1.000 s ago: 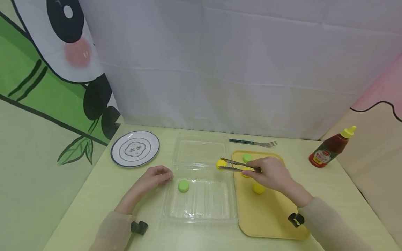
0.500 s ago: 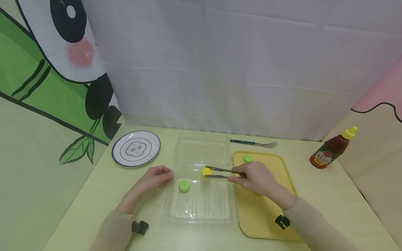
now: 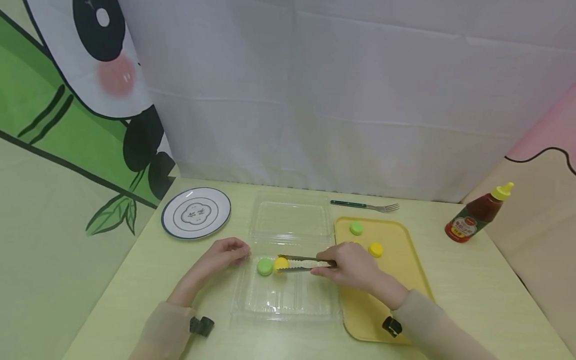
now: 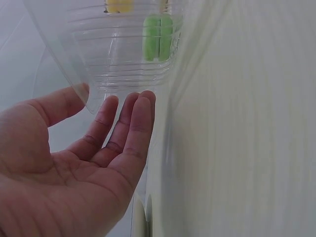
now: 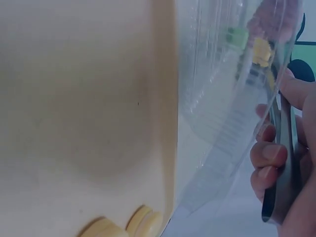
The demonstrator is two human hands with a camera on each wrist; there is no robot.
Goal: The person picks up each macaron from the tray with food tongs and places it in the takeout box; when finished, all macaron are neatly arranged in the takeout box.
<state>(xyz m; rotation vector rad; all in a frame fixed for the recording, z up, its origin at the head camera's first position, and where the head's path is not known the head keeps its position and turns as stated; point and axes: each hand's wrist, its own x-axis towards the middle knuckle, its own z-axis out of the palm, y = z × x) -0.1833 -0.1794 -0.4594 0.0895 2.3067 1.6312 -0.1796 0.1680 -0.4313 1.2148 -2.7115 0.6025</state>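
My right hand (image 3: 355, 265) grips metal tongs (image 3: 306, 263), seen from the side in the right wrist view. Their tips lie around a yellow macaron (image 3: 281, 264) inside the base of a clear plastic container (image 3: 288, 295). Just left of it, a green macaron (image 3: 265, 266) sits in the same base. At the container's left edge, my left hand (image 3: 225, 251) holds the rim corner between thumb and fingers, as the left wrist view shows (image 4: 94, 148). The yellow tray (image 3: 382, 305) carries another green macaron (image 3: 356, 228) and a yellow macaron (image 3: 375, 249); my right hand mostly hides one more.
The container's open lid (image 3: 290, 217) lies behind its base. A white plate (image 3: 196, 213) stands at the back left, and a fork (image 3: 364, 205) lies behind the tray. A red sauce bottle (image 3: 477, 215) stands at the right.
My right hand has carried the yellow macaron in the tongs leftward from the tray's edge, down beside the green macaron in the container. My left hand stays at the rim.
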